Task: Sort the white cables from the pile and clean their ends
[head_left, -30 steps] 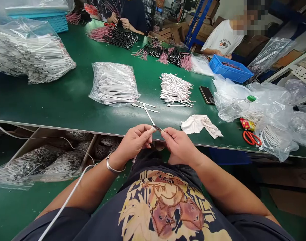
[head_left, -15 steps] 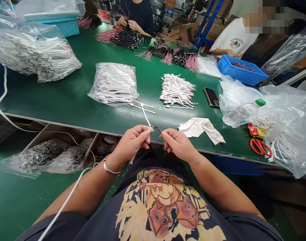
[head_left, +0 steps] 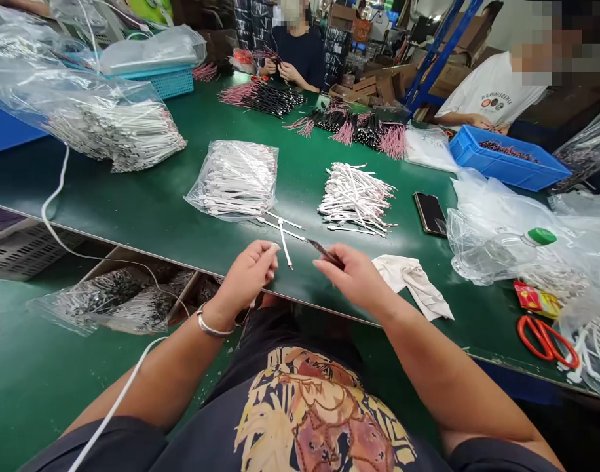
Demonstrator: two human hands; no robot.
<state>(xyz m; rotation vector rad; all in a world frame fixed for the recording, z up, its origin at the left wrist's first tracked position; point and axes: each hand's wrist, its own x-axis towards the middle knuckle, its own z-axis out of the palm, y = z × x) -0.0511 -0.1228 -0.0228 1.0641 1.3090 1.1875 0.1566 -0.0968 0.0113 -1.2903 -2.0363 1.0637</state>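
Observation:
My left hand (head_left: 249, 274) is closed just over the table's near edge, thumb pressed to the fingers. A bit of white cable shows at its fingertips and below the palm; most of it is hidden. My right hand (head_left: 354, 275) grips a slim dark pointed tool (head_left: 328, 253), its tip pointing left; I cannot tell its exact kind. Between the hands, a white cable (head_left: 285, 246) lies on the table by a couple of similar ones. Beyond are a clear bag of white cables (head_left: 241, 177) and a loose pile of white cables (head_left: 356, 198).
On the right are a phone (head_left: 430, 214), a white cloth (head_left: 412, 285), a plastic bottle (head_left: 501, 252) and red-handled scissors (head_left: 546, 342). A larger bag of cables (head_left: 128, 134) lies left. Two people work across the green table (head_left: 147, 203), near a blue bin (head_left: 509, 157).
My hands have moved apart; the dark tool's tip has come away from my left fingers. The camera view has shifted, and the loose cable's near end now shows clear of my hand.

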